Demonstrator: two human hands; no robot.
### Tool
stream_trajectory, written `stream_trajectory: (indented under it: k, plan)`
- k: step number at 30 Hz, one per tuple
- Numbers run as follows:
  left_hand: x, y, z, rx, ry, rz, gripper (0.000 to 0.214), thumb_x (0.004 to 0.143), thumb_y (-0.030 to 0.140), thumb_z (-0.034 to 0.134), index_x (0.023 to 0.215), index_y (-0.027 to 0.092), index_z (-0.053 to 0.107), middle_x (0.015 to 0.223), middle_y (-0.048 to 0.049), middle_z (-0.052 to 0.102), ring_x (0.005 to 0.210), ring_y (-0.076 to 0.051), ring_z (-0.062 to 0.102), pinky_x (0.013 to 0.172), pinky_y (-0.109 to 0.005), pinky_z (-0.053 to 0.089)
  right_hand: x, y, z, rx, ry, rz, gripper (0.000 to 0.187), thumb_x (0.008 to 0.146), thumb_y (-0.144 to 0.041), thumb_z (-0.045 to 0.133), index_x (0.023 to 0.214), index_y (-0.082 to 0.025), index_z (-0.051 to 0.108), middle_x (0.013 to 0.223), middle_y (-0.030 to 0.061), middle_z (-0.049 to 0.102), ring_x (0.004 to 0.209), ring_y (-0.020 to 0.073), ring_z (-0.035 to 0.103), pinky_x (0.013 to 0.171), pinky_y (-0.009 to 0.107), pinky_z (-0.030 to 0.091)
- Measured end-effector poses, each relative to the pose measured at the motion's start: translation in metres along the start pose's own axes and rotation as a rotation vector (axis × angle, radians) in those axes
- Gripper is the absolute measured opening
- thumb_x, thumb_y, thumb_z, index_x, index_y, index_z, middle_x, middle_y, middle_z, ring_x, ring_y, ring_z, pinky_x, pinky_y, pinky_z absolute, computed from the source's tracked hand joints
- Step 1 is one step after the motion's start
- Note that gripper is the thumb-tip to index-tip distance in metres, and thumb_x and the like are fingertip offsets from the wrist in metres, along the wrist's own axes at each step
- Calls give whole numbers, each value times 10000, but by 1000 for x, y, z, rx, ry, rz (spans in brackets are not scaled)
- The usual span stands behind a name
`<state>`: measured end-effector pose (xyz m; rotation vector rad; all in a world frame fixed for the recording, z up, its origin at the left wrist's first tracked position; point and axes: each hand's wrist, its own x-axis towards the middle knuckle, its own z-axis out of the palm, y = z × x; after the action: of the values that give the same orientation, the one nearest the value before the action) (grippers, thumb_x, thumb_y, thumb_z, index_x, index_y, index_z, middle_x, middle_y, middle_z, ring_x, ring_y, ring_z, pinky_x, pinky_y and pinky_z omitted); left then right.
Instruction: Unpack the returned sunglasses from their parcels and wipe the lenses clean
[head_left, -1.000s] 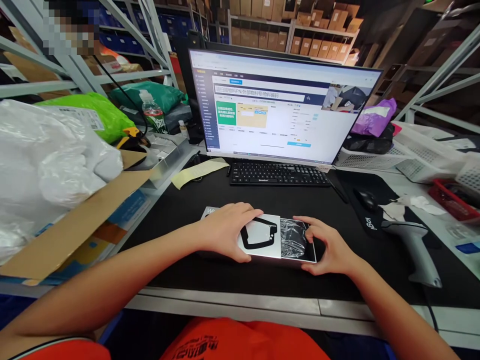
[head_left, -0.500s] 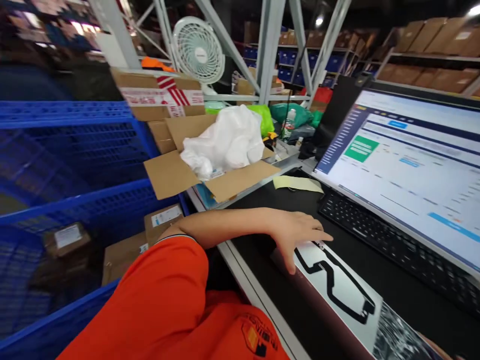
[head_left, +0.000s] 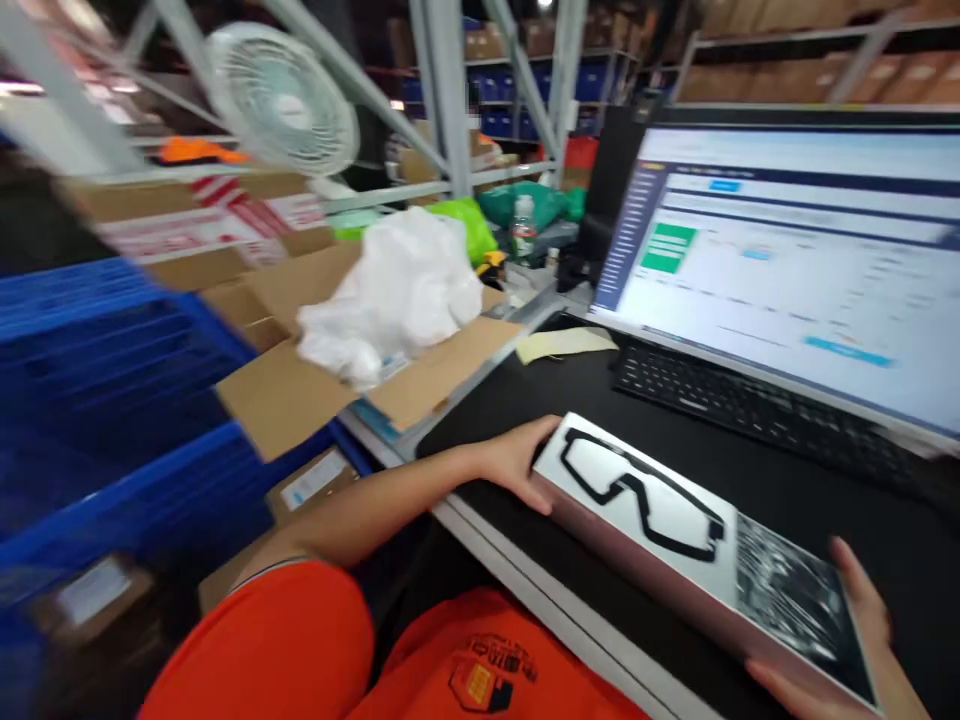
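"Stretching between two bare hands is a long eyewear box (head_left: 645,562), at the front of the black-topped desk (head_left: 495,400), with the keyboard (head_left: 750,410) and monitor (head_left: 780,250) beyond it. Which hand has which part?"

"The left hand (head_left: 519,462) curves round the left end of the silver-topped sleeve (head_left: 679,515), thumb on the near side and fingers on the far side. That grip is closed to the box's width."

"And the right hand (head_left: 890,665)?"

"It spans the exposed end of the inner tray (head_left: 851,640), thumb and fingers on opposite sides. The lower edge of the view cuts it off, so how firmly it presses cannot be told."

"How far along do things look?"

"Partway, as a judgement. The tray sticks out of the sleeve at the right, showing a dark item in clear wrap (head_left: 787,590). Sleeve and tray are not apart, and the wrapped item is not out."

"Anything beside them?"

"To the left, an open carton (head_left: 292,395) with a white plastic bag (head_left: 405,290) in it, and a pale yellow paper strip (head_left: 562,343) near the keyboard."
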<state>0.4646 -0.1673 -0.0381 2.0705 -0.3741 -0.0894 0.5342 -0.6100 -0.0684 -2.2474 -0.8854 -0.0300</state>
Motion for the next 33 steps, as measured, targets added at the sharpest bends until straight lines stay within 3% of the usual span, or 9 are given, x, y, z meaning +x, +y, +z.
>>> stream_trajectory:
  k: [2, 5, 11, 15, 17, 20, 23, 26, 33]
  plan:
    - [-14, 6, -5, 50, 24, -13, 1315, 470, 706, 864, 1517, 138, 307, 1519, -240, 450, 1399, -413, 474, 1188, -558, 363, -19, -13, -15, -44, 70, 126, 1277, 670, -548, 806, 1643, -349, 3, 1524, 203, 421, 1228, 507, 605, 924, 646, 564]
    - [-34, 6, -16, 211, 23, -22, 1296, 534, 681, 832, 1566, 191, 222, 1515, -234, 462, 1391, -443, 480, 1143, -594, 414, -24, -28, -38, -8, -8, 100, 1327, 648, -556, 834, 1634, -250, 0, 1384, 191, 548, 1180, 428, 651, 1000, 583, 544]
    - [-52, -6, -15, 349, 80, -27, 1228, 645, 670, 707, 1605, 387, -3, 1635, -125, 365, 1417, -464, 440, 1093, -658, 432, -32, -27, -59, 61, -23, 130, 1296, 633, -569, 851, 1609, -253, 59, 1389, 191, 518, 1222, 386, 617, 1045, 568, 499]
    - [-50, -12, -9, 340, 120, -63, 1150, 658, 674, 666, 1606, 352, 102, 1606, -112, 421, 1405, -477, 449, 1074, -656, 452, -56, -14, -65, 157, 10, 203, 1252, 633, -563, 858, 1597, -246, 124, 1407, 193, 506, 1254, 383, 596, 1069, 536, 493]
    - [-48, -13, -11, 255, 204, -92, 1078, 650, 693, 676, 1579, 409, 209, 1514, -45, 540, 1372, -475, 495, 1060, -674, 472, -72, 0, -77, 144, 102, 264, 1228, 616, -561, 866, 1588, -253, 180, 1438, 187, 481, 1294, 403, 560, 1098, 545, 473]
    - [-40, -1, -17, 140, 492, -188, 958, 684, 622, 719, 1537, 430, 330, 1327, -34, 676, 1253, -472, 606, 948, -699, 562, -91, 25, -101, -20, 394, 393, 1207, 552, -558, 896, 1558, -282, 289, 1490, 150, 436, 1333, 451, 505, 1161, 614, 392]
    - [-23, 29, -20, 135, 650, -140, 995, 618, 500, 845, 1502, 355, 413, 1439, -76, 598, 1301, -447, 582, 987, -665, 573, -90, 39, -116, -73, 610, 434, 1206, 535, -543, 915, 1557, -331, 310, 1535, 125, 395, 1377, 461, 452, 1206, 583, 348]
    - [-6, 63, -22, 133, 705, -3, 1052, 560, 459, 906, 1493, 317, 441, 1516, -93, 516, 1401, -428, 491, 1105, -654, 487, -66, 35, -107, 44, 564, 338, 1240, 574, -544, 907, 1588, -332, 225, 1529, 144, 394, 1373, 441, 469, 1191, 567, 372]
    - [15, 105, -42, 350, 819, 116, 1123, 602, 441, 914, 1551, 333, 323, 1474, -108, 517, 1409, -398, 475, 1002, -594, 575, -3, 38, -62, 120, 297, 257, 1223, 604, -600, 886, 1580, -289, 218, 1555, 167, 401, 1410, 421, 466, 1181, 581, 373]
